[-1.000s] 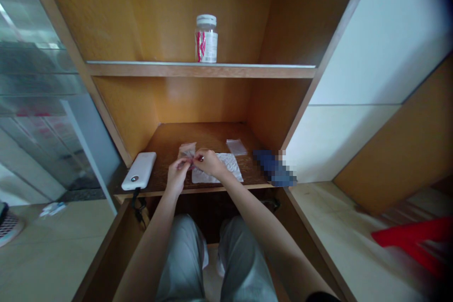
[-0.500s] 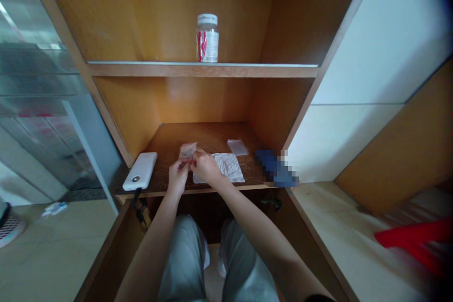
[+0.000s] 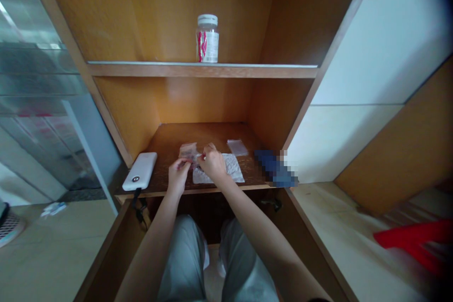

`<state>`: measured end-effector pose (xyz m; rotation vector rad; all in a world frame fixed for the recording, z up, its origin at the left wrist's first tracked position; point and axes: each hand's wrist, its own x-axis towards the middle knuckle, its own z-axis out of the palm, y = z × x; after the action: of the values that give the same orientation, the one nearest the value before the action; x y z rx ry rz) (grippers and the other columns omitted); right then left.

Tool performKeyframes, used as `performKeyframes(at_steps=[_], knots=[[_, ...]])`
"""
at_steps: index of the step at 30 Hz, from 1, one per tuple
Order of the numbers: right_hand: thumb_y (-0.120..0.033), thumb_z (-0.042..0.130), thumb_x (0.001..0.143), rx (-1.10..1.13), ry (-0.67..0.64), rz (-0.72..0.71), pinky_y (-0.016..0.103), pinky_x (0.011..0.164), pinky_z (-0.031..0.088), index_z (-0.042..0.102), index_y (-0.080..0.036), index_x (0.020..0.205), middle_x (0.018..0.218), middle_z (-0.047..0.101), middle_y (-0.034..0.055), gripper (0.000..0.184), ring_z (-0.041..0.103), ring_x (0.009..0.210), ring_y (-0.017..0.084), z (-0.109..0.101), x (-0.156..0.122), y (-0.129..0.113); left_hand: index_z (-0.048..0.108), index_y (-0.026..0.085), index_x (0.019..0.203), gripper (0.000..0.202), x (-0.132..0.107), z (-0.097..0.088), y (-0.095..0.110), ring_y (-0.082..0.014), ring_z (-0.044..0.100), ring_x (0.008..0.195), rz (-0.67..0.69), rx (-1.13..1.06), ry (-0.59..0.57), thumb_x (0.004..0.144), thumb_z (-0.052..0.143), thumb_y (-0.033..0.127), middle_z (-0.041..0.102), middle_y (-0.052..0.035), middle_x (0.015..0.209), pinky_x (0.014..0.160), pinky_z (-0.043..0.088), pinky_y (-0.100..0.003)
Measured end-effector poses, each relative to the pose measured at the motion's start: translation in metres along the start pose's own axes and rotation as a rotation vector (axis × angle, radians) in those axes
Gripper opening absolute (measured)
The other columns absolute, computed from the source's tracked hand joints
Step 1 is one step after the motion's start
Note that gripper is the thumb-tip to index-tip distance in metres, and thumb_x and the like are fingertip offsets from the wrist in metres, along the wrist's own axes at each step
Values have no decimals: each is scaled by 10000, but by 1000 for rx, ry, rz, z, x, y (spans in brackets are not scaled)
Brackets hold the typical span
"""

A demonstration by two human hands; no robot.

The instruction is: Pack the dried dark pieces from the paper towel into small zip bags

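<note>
Left hand (image 3: pixel 178 175) pinches a small translucent plastic packet (image 3: pixel 188 150) near the middle of the dark wooden shelf (image 3: pixel 170 139), while the right hand (image 3: pixel 213 164), now shifted slightly away, holds its fingers narrow above crumpled white tissue paper (image 3: pixel 233 174), any grip unclear.

R hand (image 3: pixel 213 164) further right vs. earlier, now over white tissue (image 3: pixel 231 175)

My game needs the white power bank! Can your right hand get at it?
Probably not easily: the left hand sits between the right hand and the power bank, blocking the direct way along the shelf.
</note>
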<state>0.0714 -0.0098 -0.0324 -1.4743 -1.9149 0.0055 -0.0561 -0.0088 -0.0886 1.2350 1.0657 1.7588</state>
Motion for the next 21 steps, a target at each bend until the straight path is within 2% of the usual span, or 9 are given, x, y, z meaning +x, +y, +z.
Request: performKeyframes(at_steps=[3,6,10,15,21], knots=[[-178,469,786,-16,-4,-25,260,605,409,537,-158,900,930,566,100,135,569,701,170,-1,-3,2,642,162,686,127,0,1,1,-156,592,650,-16,-23,4,643,654,280,639,-25,710,630,476,-283],[-146,452,795,-22,-49,-146,268,669,423,537,-180,996,1035,548,91,221,572,799,176,-5,-5,2,645,158,698,142,0,0,1,-158,596,667,-26,-41,-11,637,665,286,645,-30,726,640,477,-286],[-122,448,802,-57,-118,-303,300,819,403,604,-200,947,1053,587,76,226,548,946,192,-10,-5,2,647,150,701,158,0,-1,0,-148,590,656,-32,-22,-44,637,670,293,645,-26,711,647,472,-279],[-144,485,796,-37,-132,-268,279,801,401,644,-170,795,852,666,82,162,582,877,190,-10,-1,7,639,147,697,178,0,-1,1,-144,588,654,-65,-39,-39,619,690,299,640,-24,721,630,475,-275],[-216,500,812,202,-56,-175,254,695,435,680,-193,770,822,691,72,186,629,766,177,-7,5,19,572,148,703,187,-3,1,16,-156,614,672,-141,-192,-41,641,678,289,629,-24,804,604,494,-295]])
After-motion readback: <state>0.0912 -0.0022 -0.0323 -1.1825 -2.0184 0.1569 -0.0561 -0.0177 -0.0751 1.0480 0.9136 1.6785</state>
